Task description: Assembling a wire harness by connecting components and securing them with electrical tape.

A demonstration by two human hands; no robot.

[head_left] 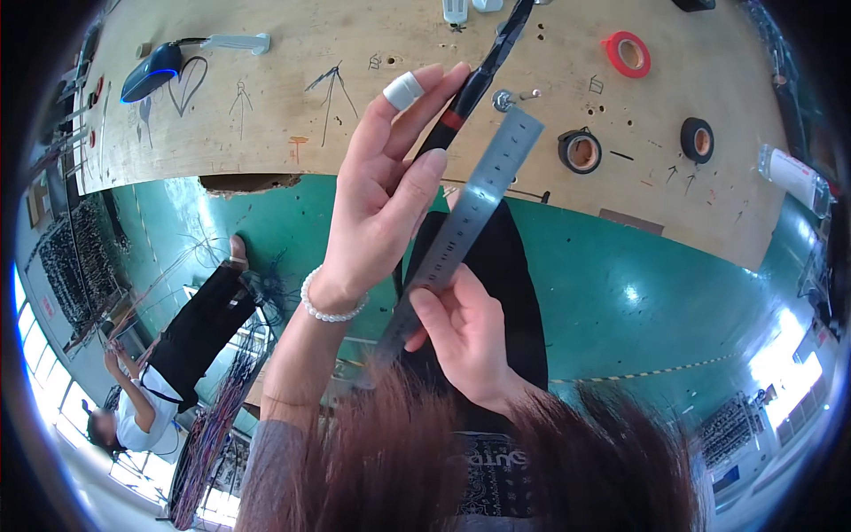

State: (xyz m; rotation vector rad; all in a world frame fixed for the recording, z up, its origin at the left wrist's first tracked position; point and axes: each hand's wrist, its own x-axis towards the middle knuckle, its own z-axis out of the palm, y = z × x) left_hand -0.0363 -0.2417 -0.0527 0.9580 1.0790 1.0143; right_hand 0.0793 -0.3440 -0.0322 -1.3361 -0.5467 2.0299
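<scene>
My left hand [377,199] is closed around a black taped cable [481,82] that runs up and away over the far side of the table. A red band [453,120] circles the cable near my fingertips, and white tape [403,89] wraps one of my fingers. In my right hand [470,341], a steel ruler [477,197] is pinched near its lower part. It slants up to the right beside the cable, its far end over the table edge and its near end blurred.
On the wooden table [275,133] lie a red tape roll [612,53], two black tape rolls [567,160] and a dark handheld scanner [152,74]. A metal peg [503,99] stands near the ruler's tip. Another person [155,408] works with wires at the left.
</scene>
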